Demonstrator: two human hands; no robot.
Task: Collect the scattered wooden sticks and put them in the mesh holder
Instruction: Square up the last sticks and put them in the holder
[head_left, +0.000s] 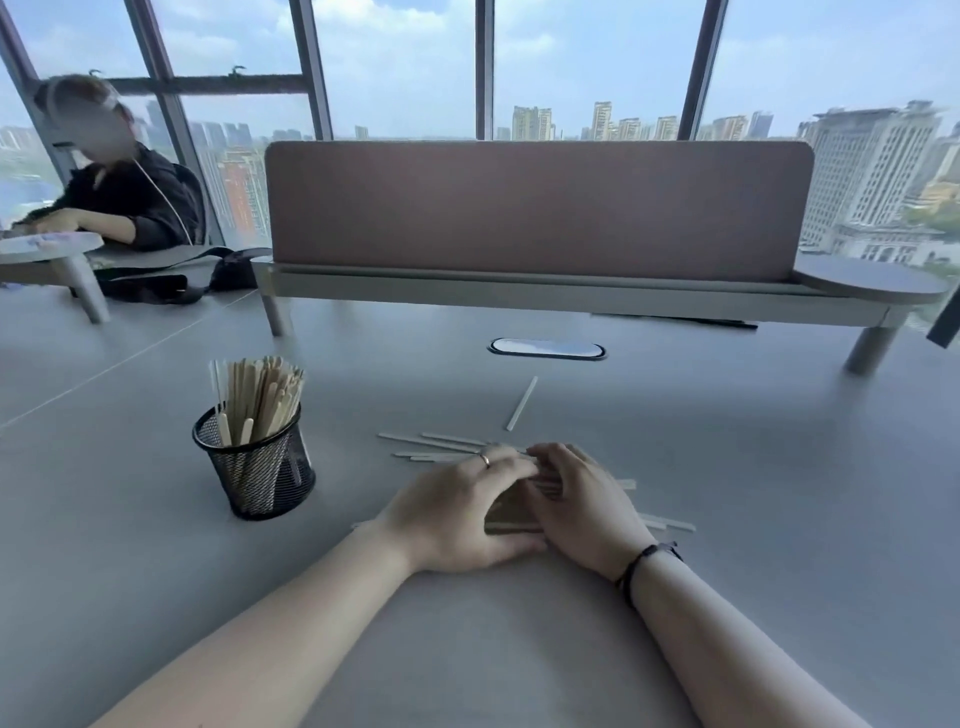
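Note:
A black mesh holder stands on the grey table to the left, packed with several upright wooden sticks. My left hand and my right hand lie side by side on the table, cupped together around a bundle of wooden sticks pressed between them. More loose sticks fan out flat just beyond my left fingers. Others poke out to the right of my right hand. One single stick lies alone farther back.
A pink divider panel on a raised shelf spans the far side of the table. An oval cable port sits below it. Another person sits at the far left beside a black bag.

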